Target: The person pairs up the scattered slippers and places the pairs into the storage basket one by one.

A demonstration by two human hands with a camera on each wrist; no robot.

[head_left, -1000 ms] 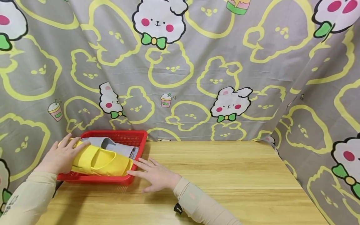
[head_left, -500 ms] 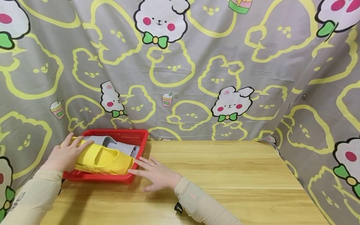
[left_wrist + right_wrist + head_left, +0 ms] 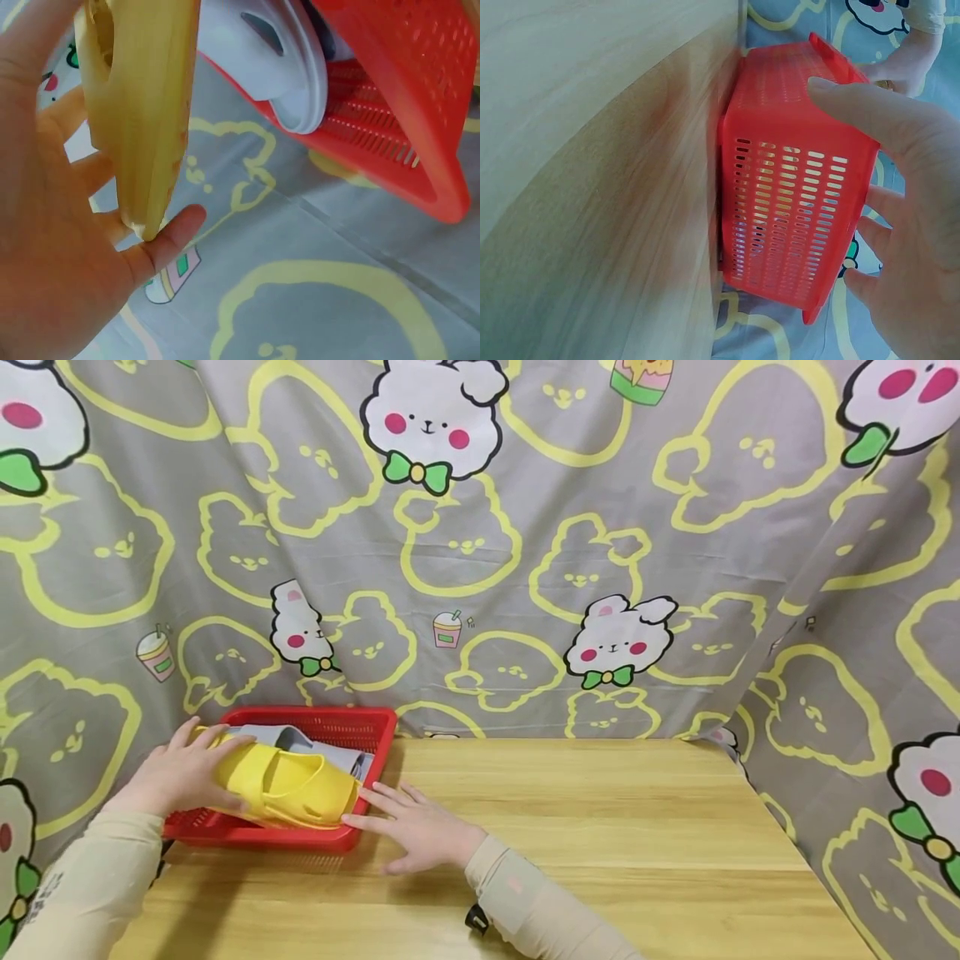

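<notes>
My left hand (image 3: 180, 781) grips the heel end of a yellow slipper (image 3: 300, 787) over the left part of a red plastic basket (image 3: 384, 731). In the left wrist view the thumb is on one side of the yellow slipper (image 3: 157, 120) and the fingers on the other. Behind it, grey slippers (image 3: 273, 737) lie in the basket. My right hand (image 3: 427, 831) has its fingers spread and straight, with fingertips at the basket's right front corner. From the right wrist, the slotted basket wall (image 3: 787, 202) stands beside the thumb and fingers.
The basket stands at the left back of a wooden table (image 3: 585, 835). A grey curtain (image 3: 480, 568) with cartoon animals hangs behind and along the sides. A small black object (image 3: 476, 918) shows under my right forearm.
My left hand has shifted slightly right with the yellow slipper, which has turned a little, showing more red basket below its heel. The right hand stays at the basket corner.
</notes>
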